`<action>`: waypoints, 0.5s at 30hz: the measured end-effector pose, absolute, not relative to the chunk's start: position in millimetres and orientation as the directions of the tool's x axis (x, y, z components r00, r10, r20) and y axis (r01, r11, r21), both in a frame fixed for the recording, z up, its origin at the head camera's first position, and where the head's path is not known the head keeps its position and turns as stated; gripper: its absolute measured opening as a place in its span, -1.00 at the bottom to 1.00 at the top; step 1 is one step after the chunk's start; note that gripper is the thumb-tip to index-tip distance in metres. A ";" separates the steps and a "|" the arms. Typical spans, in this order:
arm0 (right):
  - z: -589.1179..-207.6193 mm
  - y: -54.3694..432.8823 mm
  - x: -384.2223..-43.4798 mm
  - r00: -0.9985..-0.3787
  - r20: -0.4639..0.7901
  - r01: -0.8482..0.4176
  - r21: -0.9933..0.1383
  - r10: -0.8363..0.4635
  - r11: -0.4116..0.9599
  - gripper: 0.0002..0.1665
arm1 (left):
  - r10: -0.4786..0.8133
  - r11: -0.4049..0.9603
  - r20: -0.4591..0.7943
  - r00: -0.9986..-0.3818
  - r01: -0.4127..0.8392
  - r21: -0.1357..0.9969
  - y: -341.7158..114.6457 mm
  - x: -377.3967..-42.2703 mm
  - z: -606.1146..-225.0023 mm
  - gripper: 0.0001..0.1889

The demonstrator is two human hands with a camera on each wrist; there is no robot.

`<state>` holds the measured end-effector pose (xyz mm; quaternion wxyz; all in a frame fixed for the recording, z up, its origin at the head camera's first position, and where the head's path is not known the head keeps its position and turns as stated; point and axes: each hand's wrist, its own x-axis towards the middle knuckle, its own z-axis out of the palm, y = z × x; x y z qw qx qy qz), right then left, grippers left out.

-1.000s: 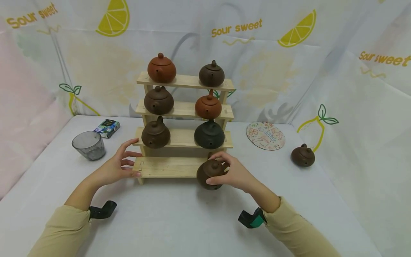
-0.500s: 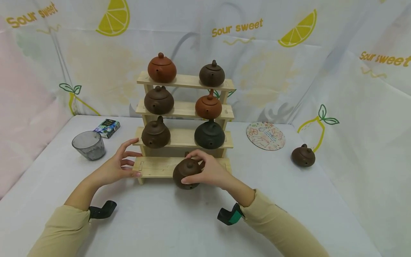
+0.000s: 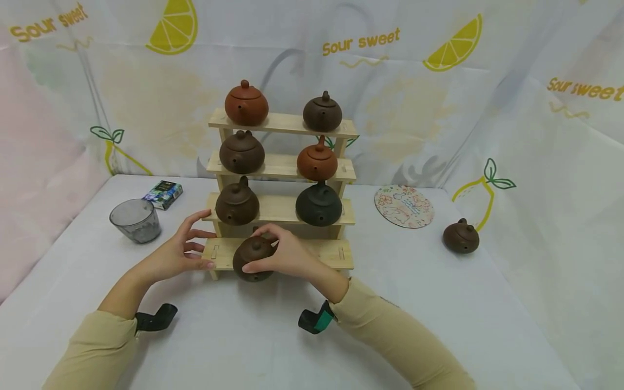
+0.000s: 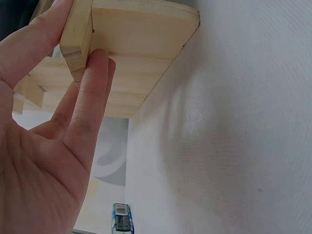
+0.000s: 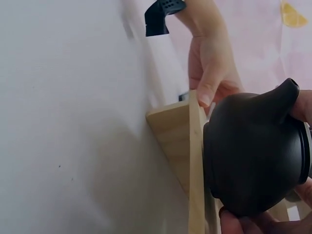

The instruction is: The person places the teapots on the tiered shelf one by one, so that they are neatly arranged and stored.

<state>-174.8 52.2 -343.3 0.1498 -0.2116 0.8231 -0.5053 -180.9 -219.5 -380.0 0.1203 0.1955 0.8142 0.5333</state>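
Observation:
My right hand (image 3: 290, 254) grips a dark brown teapot (image 3: 253, 259) by its sides. The teapot sits at or just over the left half of the bottom board of a wooden tiered rack (image 3: 302, 252); in the right wrist view the dark teapot (image 5: 253, 151) is upright relative to the board, its base close against it. Whether it bears on the board I cannot tell. My left hand (image 3: 182, 249) holds the rack's left end. In the left wrist view, the left hand (image 4: 53, 131) has its thumb and fingers on either side of the board's end (image 4: 78, 39).
Two teapots stand on each upper tier, among them an orange-red teapot (image 3: 246, 105) and a black teapot (image 3: 319, 206). Another brown teapot (image 3: 460, 237) is at far right, near a round floral mat (image 3: 404, 206). A grey glass cup (image 3: 136, 221) and small box (image 3: 163, 195) lie left.
My right hand has carried the brown teapot leftward along the bottom tier, from its right end to the left half. The left hand stays at the rack's left end.

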 end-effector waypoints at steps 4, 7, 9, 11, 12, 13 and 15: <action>-346.2 41.6 -177.5 -0.869 -0.022 -0.202 -0.896 -0.494 0.396 -0.35 | 0.451 0.361 0.020 -0.892 0.203 0.910 -220.7 -181.3 -381.3 0.13; -348.0 34.3 -178.7 -0.879 -0.007 -0.208 -0.894 -0.477 0.396 -0.34 | 0.454 0.359 0.023 -0.891 0.207 0.910 -221.1 -181.8 -382.0 0.13; -348.7 30.3 -178.9 -0.889 0.002 -0.210 -0.890 -0.458 0.404 -0.33 | 0.454 0.352 0.019 -0.891 0.198 0.915 -221.2 -181.9 -382.0 0.13; -349.5 27.6 -178.7 -0.896 0.007 -0.208 -0.890 -0.444 0.406 -0.33 | 0.455 0.341 0.014 -0.890 0.189 0.921 -221.2 -182.0 -381.8 0.14; -349.6 27.0 -178.3 -0.899 0.006 -0.205 -0.890 -0.438 0.408 -0.33 | 0.456 0.336 0.012 -0.890 0.185 0.924 -221.3 -181.9 -381.6 0.14; -349.6 26.8 -177.8 -0.900 0.005 -0.201 -0.892 -0.437 0.405 -0.32 | 0.457 0.333 0.012 -0.889 0.184 0.925 -221.4 -181.9 -381.3 0.14; -350.0 27.8 -177.2 -0.894 -0.002 -0.194 -0.899 -0.448 0.392 -0.32 | 0.460 0.331 0.011 -0.888 0.183 0.926 -221.7 -181.6 -380.7 0.14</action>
